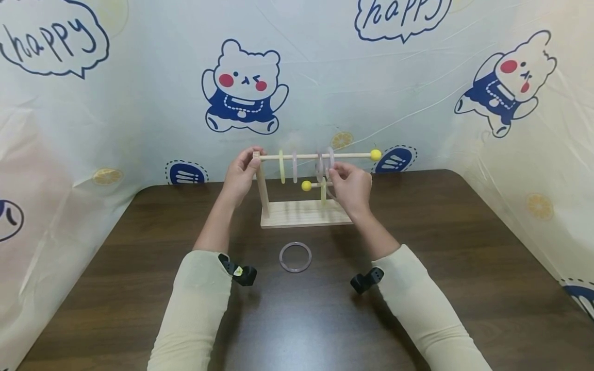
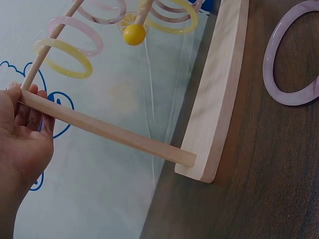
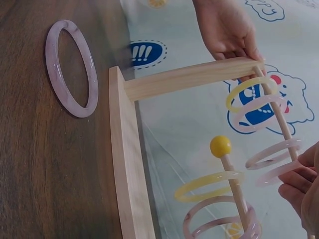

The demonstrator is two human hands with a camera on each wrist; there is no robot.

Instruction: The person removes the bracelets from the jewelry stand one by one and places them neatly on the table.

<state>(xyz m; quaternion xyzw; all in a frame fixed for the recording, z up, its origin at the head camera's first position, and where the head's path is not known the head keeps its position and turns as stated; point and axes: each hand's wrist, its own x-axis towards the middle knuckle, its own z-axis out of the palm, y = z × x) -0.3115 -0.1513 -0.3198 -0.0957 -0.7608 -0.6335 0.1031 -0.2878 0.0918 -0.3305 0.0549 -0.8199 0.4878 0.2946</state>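
Note:
A wooden bangle stand (image 1: 301,215) has an upper rod and a shorter lower rod, each tipped with a yellow ball. My left hand (image 1: 238,175) grips the top of its left post. On the upper rod, my right hand (image 1: 353,188) pinches a pale pink bangle (image 3: 271,175), beside a marbled bangle (image 3: 266,155). Further left on that rod hang a yellow bangle (image 1: 282,169) and a pink bangle (image 1: 294,170). The lower rod carries another yellow bangle (image 3: 187,191) and marbled bangles (image 3: 189,214) behind it. The right hand partly covers the lower rod in the head view.
A lilac bangle (image 1: 281,257) lies flat on the dark wooden table (image 1: 139,288), in front of the stand base and between the forearms. Behind the table hangs a patterned cloth (image 1: 320,93) with cartoon bears. Black wrist cameras (image 1: 366,281) sit on both sleeves.

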